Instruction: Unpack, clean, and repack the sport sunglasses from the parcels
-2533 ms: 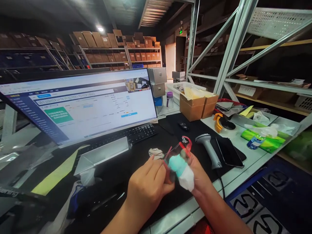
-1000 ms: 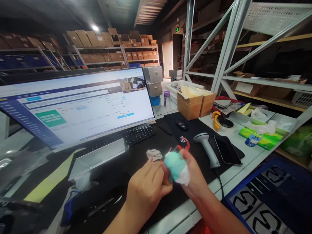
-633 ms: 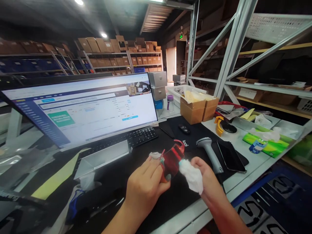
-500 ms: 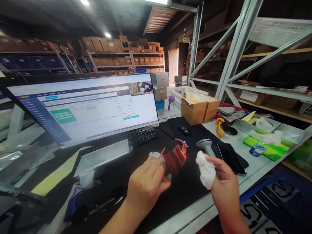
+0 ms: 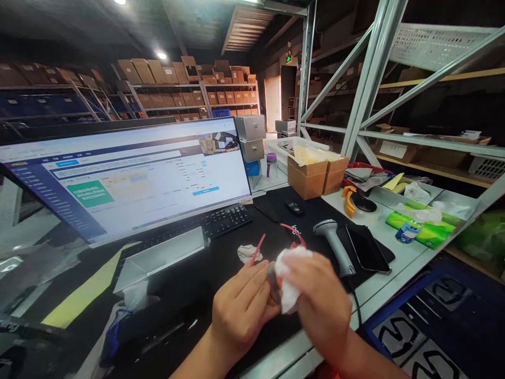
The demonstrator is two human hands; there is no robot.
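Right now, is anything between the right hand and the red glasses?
Only the white tissue. The right hand holds it bunched against the red glasses, which the left hand holds from the other side. Nothing else visible lies between them.

head cam | faces forward-down | close over desk (image 5: 221,263) | single view

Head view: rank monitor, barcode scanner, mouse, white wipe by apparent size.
1. monitor
2. barcode scanner
3. white wipe in the right hand; close to the camera, so 2 and 3 are unsure
4. mouse
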